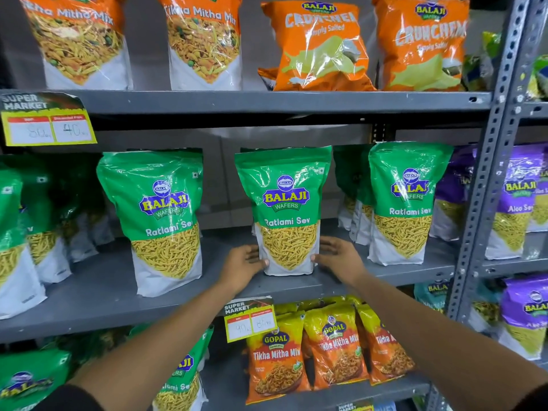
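Observation:
A green Balaji Ratlami Sev pouch stands upright in the middle of the grey middle shelf. My left hand lies against its lower left side, fingers fairly straight, thumb tip touching the front. At the pouch's lower right side is my right hand, fingers straight and spread beside it, thumb touching the front edge. Neither hand wraps around the pouch.
More Ratlami Sev pouches stand left and right. Purple Aloo Sev pouches sit past the slotted upright. Orange Crunchex bags fill the top shelf, Gopal Tikha Mitha Mix packs the lower one. Price tags hang from the shelf edges.

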Tool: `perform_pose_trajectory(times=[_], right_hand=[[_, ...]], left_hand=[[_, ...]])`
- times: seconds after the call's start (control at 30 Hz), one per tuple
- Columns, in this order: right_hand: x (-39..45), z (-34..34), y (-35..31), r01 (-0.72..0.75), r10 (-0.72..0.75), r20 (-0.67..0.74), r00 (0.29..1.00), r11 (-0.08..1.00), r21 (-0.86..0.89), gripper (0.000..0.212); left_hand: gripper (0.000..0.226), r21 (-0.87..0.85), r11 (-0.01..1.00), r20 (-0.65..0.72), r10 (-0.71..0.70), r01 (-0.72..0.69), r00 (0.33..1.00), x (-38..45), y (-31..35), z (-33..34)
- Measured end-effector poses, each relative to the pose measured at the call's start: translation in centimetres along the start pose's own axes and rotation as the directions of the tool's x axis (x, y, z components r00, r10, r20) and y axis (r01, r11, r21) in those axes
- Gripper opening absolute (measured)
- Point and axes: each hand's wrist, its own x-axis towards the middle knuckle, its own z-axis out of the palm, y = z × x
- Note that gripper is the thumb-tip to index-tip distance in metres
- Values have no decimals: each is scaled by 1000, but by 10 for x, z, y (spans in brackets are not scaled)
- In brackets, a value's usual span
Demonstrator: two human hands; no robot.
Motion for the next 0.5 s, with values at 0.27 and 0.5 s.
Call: perform_pose_trajectory(times=[0.27,0.5], right_hand=[[2,-3,-2,-17,16,50,999,1000,20,41],[1,-2,2,-25,23,52,998,998,55,41]], left_hand=[[51,41,999,-32,14,-13,999,-8,3,0],[50,62,998,-23,29,-27,999,-7,0,-2]])
